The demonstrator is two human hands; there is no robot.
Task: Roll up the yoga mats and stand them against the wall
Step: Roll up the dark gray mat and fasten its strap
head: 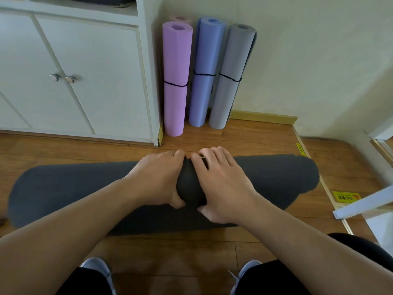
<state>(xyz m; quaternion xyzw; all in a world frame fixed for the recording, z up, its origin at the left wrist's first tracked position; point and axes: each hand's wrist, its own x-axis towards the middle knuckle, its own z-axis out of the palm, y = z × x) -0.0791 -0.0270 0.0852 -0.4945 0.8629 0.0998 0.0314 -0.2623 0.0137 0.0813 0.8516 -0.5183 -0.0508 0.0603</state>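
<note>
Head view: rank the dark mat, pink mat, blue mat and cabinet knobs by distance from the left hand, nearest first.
From the left hand:
1. Dark mat, gripped under both hands on the floor.
2. Pink mat, standing straight ahead beside the cabinet.
3. Blue mat, standing just right of the pink one.
4. Cabinet knobs, far left on the doors.

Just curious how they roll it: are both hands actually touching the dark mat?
Touching. The head view shows the left hand and right hand wrapped over the dark mat.

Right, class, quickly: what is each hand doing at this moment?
Left hand: closed around the rolled dark grey mat, gripping it.
Right hand: closed around the same mat, gripping it.
</note>
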